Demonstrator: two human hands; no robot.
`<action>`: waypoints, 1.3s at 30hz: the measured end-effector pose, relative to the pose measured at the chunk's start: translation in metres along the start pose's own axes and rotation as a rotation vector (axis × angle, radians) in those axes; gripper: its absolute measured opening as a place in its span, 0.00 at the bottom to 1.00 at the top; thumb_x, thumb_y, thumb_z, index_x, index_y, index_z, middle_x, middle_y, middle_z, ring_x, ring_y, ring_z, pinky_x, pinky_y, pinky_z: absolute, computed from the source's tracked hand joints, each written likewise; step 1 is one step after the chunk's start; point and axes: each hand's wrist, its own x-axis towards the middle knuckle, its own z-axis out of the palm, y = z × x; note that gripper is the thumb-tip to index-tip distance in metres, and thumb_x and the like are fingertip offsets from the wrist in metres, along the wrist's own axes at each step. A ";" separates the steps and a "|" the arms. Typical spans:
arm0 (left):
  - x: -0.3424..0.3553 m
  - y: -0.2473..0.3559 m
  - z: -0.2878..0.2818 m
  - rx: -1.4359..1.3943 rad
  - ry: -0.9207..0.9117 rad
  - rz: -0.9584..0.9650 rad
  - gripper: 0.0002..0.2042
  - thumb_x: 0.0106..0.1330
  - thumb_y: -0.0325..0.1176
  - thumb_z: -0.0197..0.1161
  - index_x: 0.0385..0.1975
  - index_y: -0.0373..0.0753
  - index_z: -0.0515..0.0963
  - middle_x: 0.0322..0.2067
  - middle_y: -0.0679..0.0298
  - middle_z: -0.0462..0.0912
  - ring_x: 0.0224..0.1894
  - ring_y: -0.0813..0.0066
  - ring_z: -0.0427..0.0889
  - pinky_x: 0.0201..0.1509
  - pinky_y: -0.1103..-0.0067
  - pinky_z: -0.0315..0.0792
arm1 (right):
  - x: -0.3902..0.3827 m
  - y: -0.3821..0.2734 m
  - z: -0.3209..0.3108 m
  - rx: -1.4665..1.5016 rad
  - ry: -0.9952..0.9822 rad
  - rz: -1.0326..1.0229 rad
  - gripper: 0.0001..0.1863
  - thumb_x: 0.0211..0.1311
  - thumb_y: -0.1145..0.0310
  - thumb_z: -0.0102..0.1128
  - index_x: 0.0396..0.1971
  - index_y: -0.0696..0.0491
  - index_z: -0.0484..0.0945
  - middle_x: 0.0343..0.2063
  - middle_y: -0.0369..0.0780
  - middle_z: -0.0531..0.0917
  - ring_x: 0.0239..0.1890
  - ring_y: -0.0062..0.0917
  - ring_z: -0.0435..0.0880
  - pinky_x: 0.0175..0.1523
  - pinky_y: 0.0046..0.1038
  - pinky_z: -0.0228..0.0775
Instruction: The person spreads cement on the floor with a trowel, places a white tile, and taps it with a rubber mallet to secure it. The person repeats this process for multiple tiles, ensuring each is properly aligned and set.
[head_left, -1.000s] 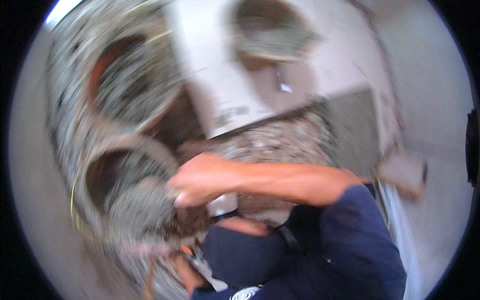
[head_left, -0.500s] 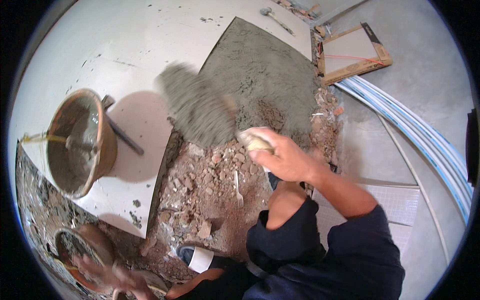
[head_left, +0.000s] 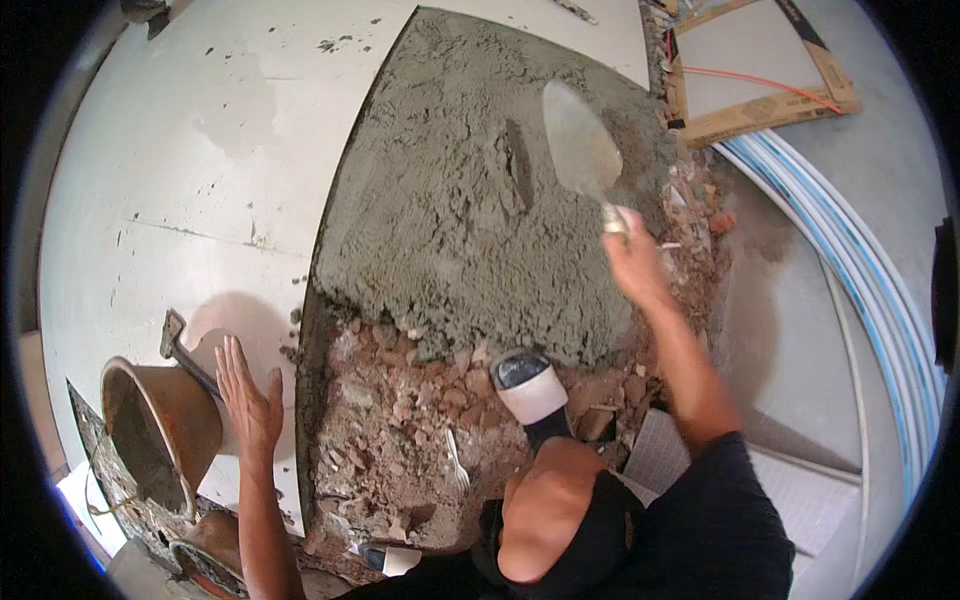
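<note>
My right hand (head_left: pixel 633 262) grips the handle of a pointed trowel (head_left: pixel 580 142). Its grey blade is flat over the right part of a rough bed of wet mortar (head_left: pixel 430 190); whether it touches cannot be told. My left hand (head_left: pixel 250 395) is raised with fingers stretched out, holding nothing. Beside it, on the large white tile (head_left: pixel 200 200), are a tilted bucket (head_left: pixel 205 415) smeared with mortar and a dark hammer-like tool (head_left: pixel 175 338).
Broken rubble (head_left: pixel 385 430) with a white plastic fork (head_left: pixel 457 458) lies before the mortar. A second bucket (head_left: pixel 215 540) is at lower left. White and blue pipes (head_left: pixel 850 230), a cardboard-edged tile pack (head_left: pixel 760 75) and light panels (head_left: pixel 800 490) lie to the right.
The mortar load has left the trowel, and the bed now reaches nearer over the rubble. My right hand moved right and forward, my left hand up from the lower bucket. The view has shifted.
</note>
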 end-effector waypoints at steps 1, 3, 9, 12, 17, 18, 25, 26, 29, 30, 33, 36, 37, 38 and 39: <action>0.018 0.000 0.017 -0.021 0.009 -0.082 0.36 0.64 0.34 0.60 0.69 0.36 0.50 0.69 0.48 0.52 0.72 0.50 0.48 0.73 0.58 0.43 | 0.014 0.008 -0.018 -0.112 -0.040 0.002 0.24 0.64 0.56 0.51 0.54 0.57 0.70 0.40 0.53 0.81 0.39 0.47 0.82 0.44 0.42 0.73; 0.049 -0.001 0.048 -0.053 0.051 -0.206 0.33 0.69 0.40 0.56 0.70 0.36 0.50 0.69 0.48 0.52 0.72 0.50 0.48 0.73 0.59 0.43 | 0.046 0.017 -0.037 -0.317 -0.209 -0.149 0.23 0.66 0.52 0.50 0.49 0.56 0.72 0.39 0.51 0.81 0.36 0.47 0.83 0.41 0.43 0.73; 0.112 0.003 0.111 -0.287 0.256 -0.512 0.34 0.71 0.51 0.48 0.70 0.35 0.50 0.70 0.49 0.49 0.73 0.51 0.47 0.72 0.56 0.42 | 0.149 0.008 -0.014 -0.736 -0.489 -0.612 0.24 0.66 0.41 0.47 0.42 0.47 0.76 0.37 0.45 0.82 0.34 0.42 0.84 0.38 0.43 0.75; 0.126 0.009 0.124 -0.113 0.245 -0.662 0.37 0.71 0.57 0.45 0.70 0.37 0.49 0.71 0.48 0.45 0.74 0.53 0.43 0.72 0.56 0.39 | 0.212 0.008 0.002 -0.744 -0.414 -0.638 0.24 0.65 0.40 0.46 0.43 0.46 0.75 0.37 0.46 0.81 0.37 0.41 0.84 0.40 0.44 0.75; 0.122 0.014 0.135 -0.045 0.179 -0.712 0.38 0.70 0.62 0.39 0.71 0.39 0.48 0.72 0.49 0.41 0.74 0.54 0.37 0.72 0.54 0.34 | 0.303 0.008 0.019 -0.616 -0.314 -0.586 0.29 0.64 0.39 0.48 0.43 0.51 0.78 0.34 0.47 0.82 0.39 0.39 0.82 0.42 0.42 0.72; 0.120 0.012 0.134 -0.030 0.223 -0.630 0.39 0.70 0.62 0.38 0.71 0.39 0.48 0.72 0.49 0.41 0.75 0.54 0.36 0.72 0.53 0.34 | 0.315 0.004 0.024 -0.626 -0.303 -0.482 0.30 0.65 0.38 0.45 0.45 0.52 0.76 0.35 0.48 0.82 0.41 0.42 0.82 0.44 0.43 0.72; 0.186 -0.011 0.129 -0.099 0.255 -0.600 0.36 0.70 0.62 0.38 0.72 0.47 0.49 0.73 0.54 0.41 0.75 0.53 0.37 0.70 0.46 0.30 | 0.300 -0.019 0.012 0.031 -0.355 0.142 0.31 0.69 0.44 0.45 0.49 0.61 0.71 0.25 0.45 0.79 0.25 0.31 0.82 0.27 0.34 0.75; 0.209 -0.012 0.132 -0.138 0.280 -0.577 0.36 0.70 0.63 0.37 0.72 0.46 0.49 0.73 0.55 0.41 0.75 0.54 0.37 0.70 0.47 0.29 | 0.281 -0.016 0.010 0.190 -0.295 0.232 0.28 0.69 0.46 0.46 0.48 0.59 0.71 0.24 0.41 0.76 0.22 0.26 0.78 0.23 0.30 0.72; 0.248 -0.001 0.140 -0.178 0.275 -0.525 0.38 0.69 0.64 0.38 0.71 0.45 0.50 0.72 0.54 0.43 0.75 0.55 0.38 0.71 0.48 0.30 | 0.263 -0.029 0.029 0.514 -0.190 0.429 0.26 0.70 0.48 0.47 0.49 0.58 0.70 0.23 0.39 0.75 0.18 0.23 0.76 0.21 0.27 0.73; 0.255 0.004 0.142 -0.134 0.259 -0.535 0.38 0.68 0.64 0.39 0.71 0.45 0.50 0.72 0.54 0.44 0.75 0.55 0.39 0.71 0.48 0.30 | 0.267 -0.040 0.040 0.574 -0.140 0.488 0.26 0.70 0.49 0.46 0.50 0.59 0.70 0.23 0.40 0.76 0.18 0.24 0.77 0.21 0.28 0.74; 0.262 0.014 0.139 -0.054 0.240 -0.543 0.39 0.67 0.65 0.41 0.71 0.44 0.51 0.72 0.54 0.46 0.74 0.56 0.39 0.71 0.49 0.31 | 0.288 -0.094 0.097 0.747 -0.225 0.412 0.24 0.70 0.49 0.49 0.48 0.58 0.71 0.23 0.39 0.76 0.18 0.22 0.76 0.21 0.26 0.73; 0.262 0.020 0.137 -0.022 0.236 -0.531 0.38 0.68 0.63 0.42 0.71 0.43 0.51 0.72 0.54 0.47 0.74 0.56 0.40 0.72 0.49 0.32 | 0.303 -0.151 0.137 0.729 -0.304 0.326 0.21 0.71 0.55 0.47 0.49 0.60 0.69 0.24 0.43 0.75 0.21 0.23 0.77 0.22 0.25 0.74; 0.262 0.021 0.136 -0.006 0.228 -0.533 0.38 0.68 0.63 0.42 0.71 0.42 0.51 0.72 0.54 0.46 0.74 0.56 0.40 0.72 0.49 0.32 | 0.305 -0.163 0.137 0.592 -0.363 0.305 0.21 0.71 0.56 0.46 0.49 0.60 0.69 0.26 0.45 0.77 0.24 0.28 0.79 0.26 0.29 0.76; 0.262 0.021 0.135 -0.002 0.235 -0.531 0.38 0.68 0.63 0.43 0.71 0.42 0.51 0.72 0.54 0.46 0.74 0.56 0.41 0.72 0.49 0.32 | 0.307 -0.174 0.136 0.493 -0.448 0.229 0.21 0.71 0.57 0.44 0.50 0.60 0.69 0.29 0.48 0.79 0.27 0.32 0.82 0.29 0.33 0.77; 0.262 0.022 0.134 0.007 0.232 -0.535 0.39 0.68 0.63 0.42 0.71 0.41 0.51 0.72 0.54 0.46 0.74 0.56 0.41 0.72 0.49 0.33 | 0.307 -0.184 0.132 0.181 -0.413 0.092 0.21 0.71 0.57 0.43 0.49 0.60 0.71 0.32 0.49 0.80 0.31 0.36 0.83 0.34 0.37 0.77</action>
